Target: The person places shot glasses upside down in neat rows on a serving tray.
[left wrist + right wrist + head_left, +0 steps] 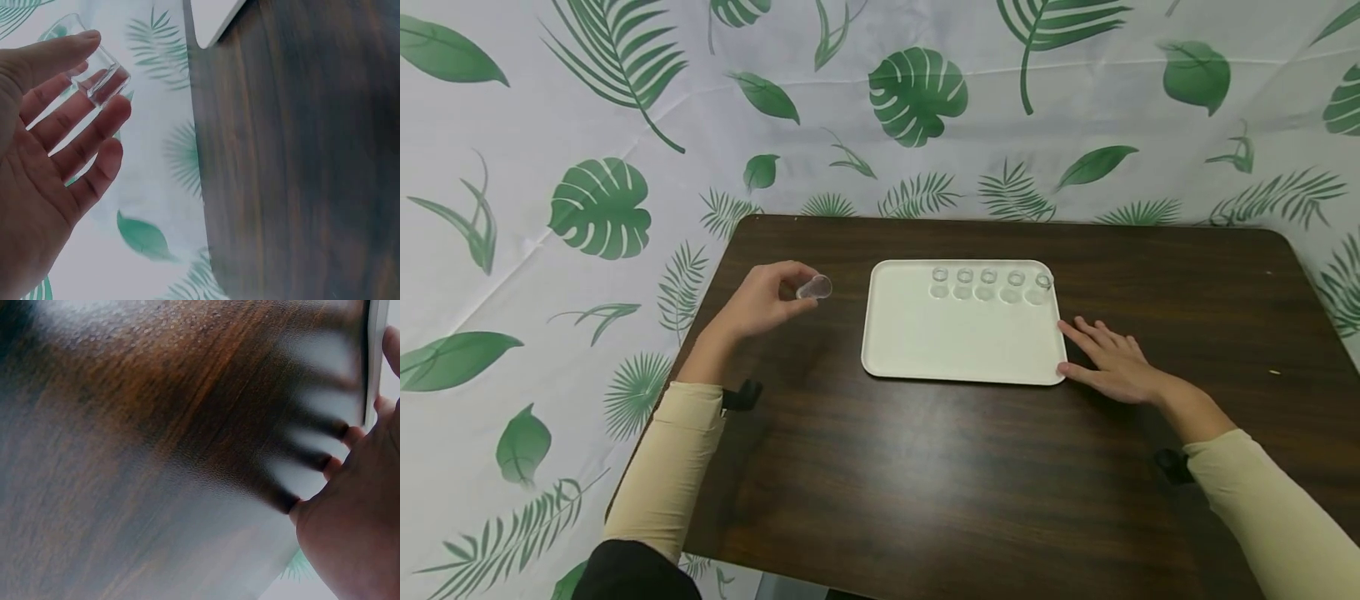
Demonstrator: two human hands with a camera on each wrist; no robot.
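My left hand (767,302) is raised over the table's left part and pinches a small clear glass cup (814,288) between thumb and fingers. The left wrist view shows that cup (94,65) tilted at the fingertips. A white tray (940,350) lies in the middle of the dark wooden table (970,475). Several small clear cups (988,283) stand in a row along its far edge. My right hand (1112,362) lies flat on the table with straight fingers, touching the tray's right edge (375,362).
A leaf-printed white cloth (587,208) hangs behind and beside the table. The table's left edge is close under my left forearm (666,467). A tiny scrap (1273,372) lies at the table's far right.
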